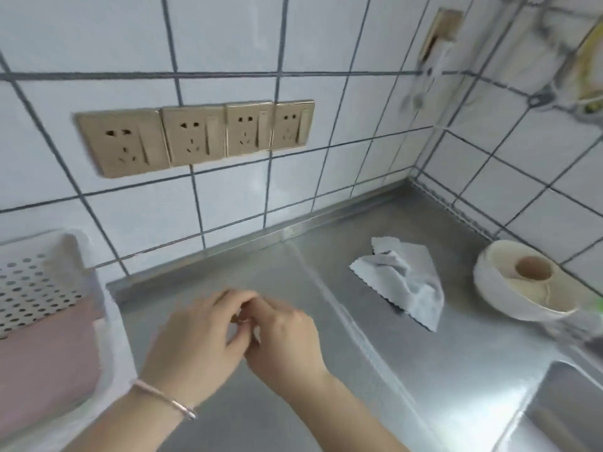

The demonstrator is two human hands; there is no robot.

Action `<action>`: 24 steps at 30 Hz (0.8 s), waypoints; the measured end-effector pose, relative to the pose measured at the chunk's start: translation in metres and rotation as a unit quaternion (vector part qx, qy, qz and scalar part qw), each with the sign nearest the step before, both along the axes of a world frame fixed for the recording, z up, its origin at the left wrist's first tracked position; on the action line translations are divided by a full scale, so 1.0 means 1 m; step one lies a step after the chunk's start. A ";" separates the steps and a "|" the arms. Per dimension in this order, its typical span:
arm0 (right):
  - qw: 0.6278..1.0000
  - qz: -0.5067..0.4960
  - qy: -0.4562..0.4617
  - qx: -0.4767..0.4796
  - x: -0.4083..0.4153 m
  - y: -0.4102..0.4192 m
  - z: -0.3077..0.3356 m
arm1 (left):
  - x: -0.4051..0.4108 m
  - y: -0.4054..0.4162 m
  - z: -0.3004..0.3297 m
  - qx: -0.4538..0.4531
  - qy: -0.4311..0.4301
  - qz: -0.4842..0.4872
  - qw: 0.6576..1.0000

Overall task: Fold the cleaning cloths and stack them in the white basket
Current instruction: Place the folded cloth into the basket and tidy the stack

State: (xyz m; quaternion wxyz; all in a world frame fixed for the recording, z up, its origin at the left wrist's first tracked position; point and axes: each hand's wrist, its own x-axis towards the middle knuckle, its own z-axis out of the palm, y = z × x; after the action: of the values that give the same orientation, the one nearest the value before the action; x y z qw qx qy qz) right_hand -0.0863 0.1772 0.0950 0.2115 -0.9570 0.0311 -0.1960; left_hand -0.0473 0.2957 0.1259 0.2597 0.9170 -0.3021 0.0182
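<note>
Bare steel counter [261, 272] lies open between the white basket [107, 308] at 9 o'clock and a crumpled grey cloth [411, 282] at 2 o'clock. A pink cloth [45, 363] lies folded inside the basket. The left hand [199, 340] and right hand [287, 337] meet at centre, fingertips touching, holding no cloth. Tiled walls edge the counter; a sink [567, 409] sits at 4 o'clock.

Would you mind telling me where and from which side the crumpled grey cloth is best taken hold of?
Probably by the grey cloth's flat zigzag corner at its left, coming from the left with the right hand. That corner lies open on the steel counter, whereas the middle is bunched.
</note>
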 end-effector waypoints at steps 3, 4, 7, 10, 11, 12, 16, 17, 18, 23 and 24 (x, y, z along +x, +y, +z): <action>0.996 -0.057 0.073 -0.005 -0.022 -0.073 -0.036 | -0.014 -0.069 -0.045 -0.007 0.075 -0.028 0.997; 0.992 -0.071 0.101 0.006 -0.030 -0.098 -0.050 | -0.019 -0.091 -0.061 -0.004 0.114 -0.032 0.993; 0.966 -0.134 0.211 0.073 -0.051 -0.177 -0.089 | -0.039 -0.158 -0.101 0.036 0.198 -0.047 0.978; 0.940 -0.215 0.240 0.115 -0.064 -0.243 -0.122 | -0.055 -0.205 -0.124 0.052 0.235 -0.052 0.969; 0.939 -0.233 0.236 0.097 -0.067 -0.262 -0.129 | -0.060 -0.218 -0.131 0.054 0.249 -0.048 0.966; 0.942 -0.241 0.226 0.064 -0.068 -0.278 -0.135 | -0.065 -0.228 -0.136 0.058 0.265 -0.041 0.962; 0.940 -0.238 0.228 -0.094 -0.066 -0.324 -0.153 | -0.081 -0.246 -0.144 0.059 0.303 -0.003 0.951; 0.936 -0.236 0.233 -0.118 -0.062 -0.332 -0.155 | -0.082 -0.247 -0.145 0.061 0.303 0.009 0.951; 0.934 -0.235 0.232 -0.136 -0.058 -0.340 -0.158 | -0.081 -0.246 -0.146 0.063 0.303 0.024 0.951; 0.937 -0.229 0.230 -0.125 -0.044 -0.359 -0.172 | -0.087 -0.241 -0.147 0.040 0.328 0.076 0.941; 0.947 -0.217 0.207 -0.119 -0.044 -0.357 -0.170 | -0.089 -0.239 -0.147 0.043 0.331 0.078 0.940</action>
State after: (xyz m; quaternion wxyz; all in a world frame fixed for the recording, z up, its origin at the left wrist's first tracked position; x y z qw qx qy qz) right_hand -0.1300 -0.1795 -0.0755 0.0376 -0.9649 0.2573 -0.0371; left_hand -0.1367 0.0570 -0.0210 0.3028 0.9024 -0.1271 -0.2788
